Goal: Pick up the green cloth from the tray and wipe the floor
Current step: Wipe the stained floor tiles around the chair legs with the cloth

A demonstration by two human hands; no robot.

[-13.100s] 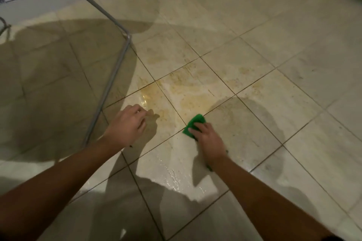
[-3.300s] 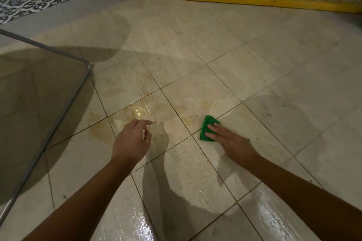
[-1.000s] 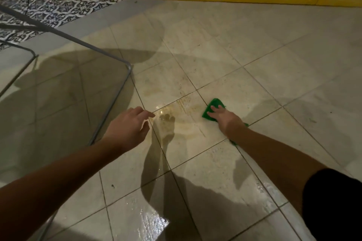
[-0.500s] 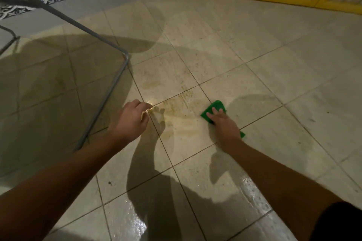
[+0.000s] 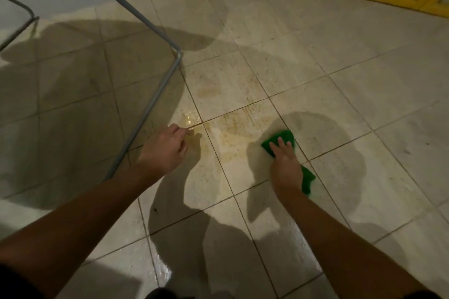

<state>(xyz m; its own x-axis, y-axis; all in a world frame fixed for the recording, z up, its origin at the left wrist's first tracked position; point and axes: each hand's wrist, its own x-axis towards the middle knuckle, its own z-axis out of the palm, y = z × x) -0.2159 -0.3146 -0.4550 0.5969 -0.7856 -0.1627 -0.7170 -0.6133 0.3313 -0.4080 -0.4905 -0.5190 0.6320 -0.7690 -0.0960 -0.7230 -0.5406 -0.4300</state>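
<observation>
Right grip (image 5: 285, 165) flat, fingers straight, pressing cloth (image 5: 281, 135) onto floor (image 5: 340, 116), right of centre; cloth's middle hidden beneath. Left grip (image 5: 165, 150) loosely curled, empty; floor contact unclear.

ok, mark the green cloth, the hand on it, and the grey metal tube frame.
green cloth (image 5: 281, 138): head view, exposed corner beyond the fingertips.
right hand (image 5: 284, 164): head view, back of the hand pressing the cloth.
grey metal tube frame (image 5: 178, 56): head view, rounded bend of the tube.
</observation>
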